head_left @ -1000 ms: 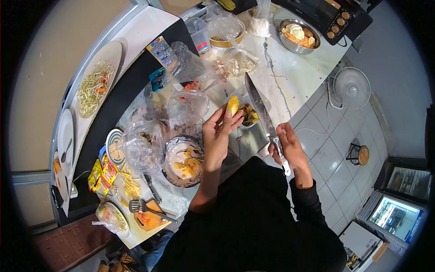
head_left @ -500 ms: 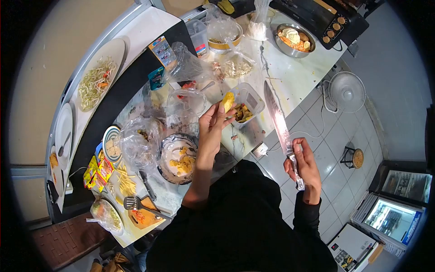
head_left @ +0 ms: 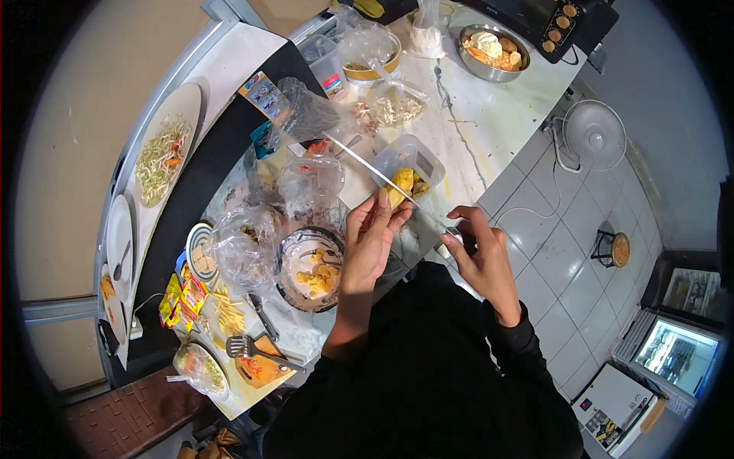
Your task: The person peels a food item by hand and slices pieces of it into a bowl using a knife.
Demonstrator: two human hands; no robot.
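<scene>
My left hand [head_left: 368, 236] pinches a yellow piece of fruit [head_left: 397, 188] at the near edge of a clear plastic container [head_left: 436, 170]. More yellow, dark-spotted pieces lie inside that container. The fingers of my right hand [head_left: 486, 262] are closed around the handle of a long kitchen knife [head_left: 358, 157]. Its blade slants up and left, passing over the fruit by my left fingertips; whether it is cutting in, I cannot tell. Left of my left forearm sits a bowl [head_left: 284, 294] with white batter or flour, yellow pieces and a utensil.
Plastic bags [head_left: 243, 237] and a clear lid-like container [head_left: 312, 182] crowd the counter's left side. A second knife [head_left: 264, 317], a slotted spatula [head_left: 243, 347] and a cutting board [head_left: 264, 370] lie near the lower edge. A steel bowl of food [head_left: 493, 75] stands far right.
The knife has swung from upright on the right to a slant across the fruit. My right hand has moved left and up, nearer my left hand. The view has shifted slightly.
</scene>
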